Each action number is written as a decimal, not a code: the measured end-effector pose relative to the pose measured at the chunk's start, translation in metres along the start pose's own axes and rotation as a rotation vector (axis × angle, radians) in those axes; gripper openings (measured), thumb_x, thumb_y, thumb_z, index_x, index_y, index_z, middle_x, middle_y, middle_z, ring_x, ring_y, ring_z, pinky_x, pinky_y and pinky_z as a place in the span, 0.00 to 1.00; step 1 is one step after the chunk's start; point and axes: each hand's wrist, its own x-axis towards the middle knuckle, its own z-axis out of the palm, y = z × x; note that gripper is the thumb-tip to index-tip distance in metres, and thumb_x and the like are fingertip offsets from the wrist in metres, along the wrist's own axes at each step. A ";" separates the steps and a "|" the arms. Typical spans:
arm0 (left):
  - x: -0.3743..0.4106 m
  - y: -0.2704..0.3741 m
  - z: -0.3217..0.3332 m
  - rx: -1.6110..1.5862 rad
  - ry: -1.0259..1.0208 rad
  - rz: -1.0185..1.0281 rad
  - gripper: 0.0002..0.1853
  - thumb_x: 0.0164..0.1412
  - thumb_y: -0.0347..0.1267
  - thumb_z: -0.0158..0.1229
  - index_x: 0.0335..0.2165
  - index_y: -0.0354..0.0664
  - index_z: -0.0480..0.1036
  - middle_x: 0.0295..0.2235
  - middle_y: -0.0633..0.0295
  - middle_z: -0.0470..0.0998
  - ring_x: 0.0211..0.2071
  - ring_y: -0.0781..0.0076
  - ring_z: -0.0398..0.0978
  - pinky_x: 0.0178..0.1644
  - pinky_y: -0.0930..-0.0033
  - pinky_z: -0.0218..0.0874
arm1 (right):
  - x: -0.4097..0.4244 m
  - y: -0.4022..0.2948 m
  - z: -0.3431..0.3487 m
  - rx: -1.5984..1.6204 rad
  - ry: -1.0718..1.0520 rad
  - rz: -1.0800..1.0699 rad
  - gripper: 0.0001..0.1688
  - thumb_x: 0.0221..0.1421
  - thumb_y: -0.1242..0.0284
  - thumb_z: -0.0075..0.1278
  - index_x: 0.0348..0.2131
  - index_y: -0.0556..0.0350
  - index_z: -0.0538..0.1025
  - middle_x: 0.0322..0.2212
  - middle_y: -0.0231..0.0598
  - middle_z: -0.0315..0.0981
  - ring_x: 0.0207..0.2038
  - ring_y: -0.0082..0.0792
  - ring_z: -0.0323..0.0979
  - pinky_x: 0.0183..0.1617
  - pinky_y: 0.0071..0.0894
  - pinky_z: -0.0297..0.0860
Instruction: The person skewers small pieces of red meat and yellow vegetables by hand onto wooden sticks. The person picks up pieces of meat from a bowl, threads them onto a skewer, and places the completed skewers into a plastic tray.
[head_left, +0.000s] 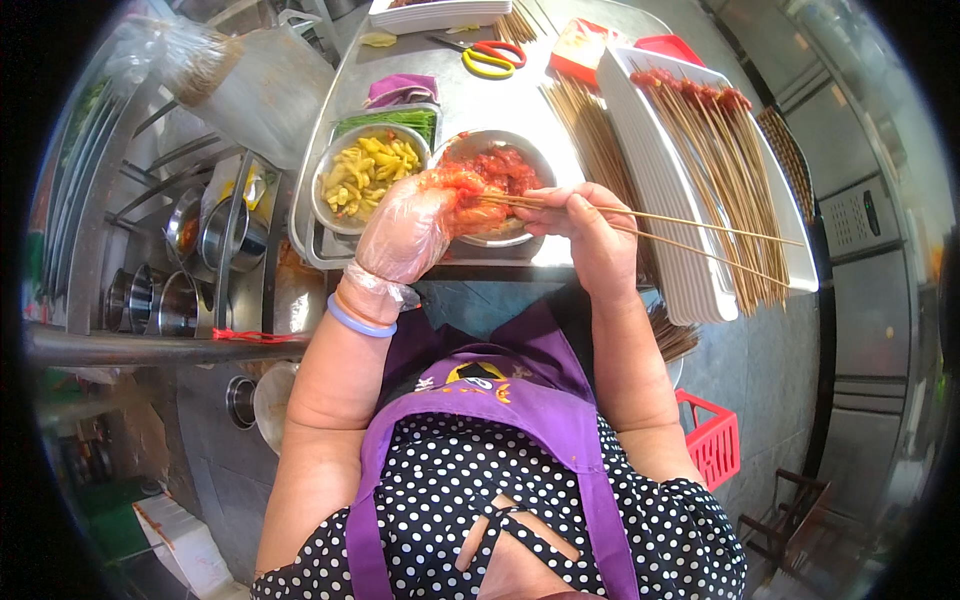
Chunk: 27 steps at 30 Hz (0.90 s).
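My left hand (412, 225), in a clear plastic glove, grips red marinated meat at its fingertips over the metal bowl of raw red meat (506, 166). Two thin bamboo skewers (697, 222) lie in the fingers of my bare right hand (589, 225), and their left ends meet the meat in my left hand. Left of the meat bowl is a metal bowl of yellow-green pickled peppers (371, 169). On the right, a stack of white trays (652, 187) bears many skewers with red meat on their upper ends (694, 94). Loose bamboo skewers (592, 127) lie beside the stack.
Scissors with red and yellow handles (491, 60) lie on the metal table (480, 97). A purple cloth (401, 90) and a tray of green stalks (397, 120) are behind the bowls. A metal rack (229, 247) stands left; a red plastic basket (709, 439) is low on the right.
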 end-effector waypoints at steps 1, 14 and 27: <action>-0.001 0.001 0.000 0.006 -0.003 0.000 0.20 0.63 0.27 0.48 0.50 0.24 0.68 0.48 0.43 0.75 0.48 0.54 0.76 0.55 0.57 0.68 | 0.000 0.003 0.000 0.010 0.010 0.007 0.12 0.65 0.74 0.42 0.38 0.66 0.74 0.40 0.54 0.78 0.40 0.45 0.80 0.42 0.37 0.77; 0.005 -0.007 0.007 0.351 0.110 0.070 0.19 0.61 0.26 0.49 0.49 0.27 0.71 0.44 0.52 0.78 0.44 0.69 0.77 0.50 0.70 0.68 | 0.000 0.012 0.007 -0.094 0.053 -0.025 0.15 0.66 0.72 0.43 0.41 0.68 0.76 0.39 0.48 0.79 0.40 0.38 0.80 0.44 0.34 0.77; -0.001 -0.009 0.012 0.770 0.202 0.248 0.18 0.55 0.17 0.42 0.41 0.28 0.75 0.38 0.56 0.81 0.39 0.72 0.78 0.47 0.71 0.69 | 0.004 -0.006 0.011 -0.133 0.058 0.013 0.17 0.67 0.72 0.42 0.39 0.69 0.78 0.34 0.48 0.80 0.38 0.37 0.80 0.44 0.33 0.76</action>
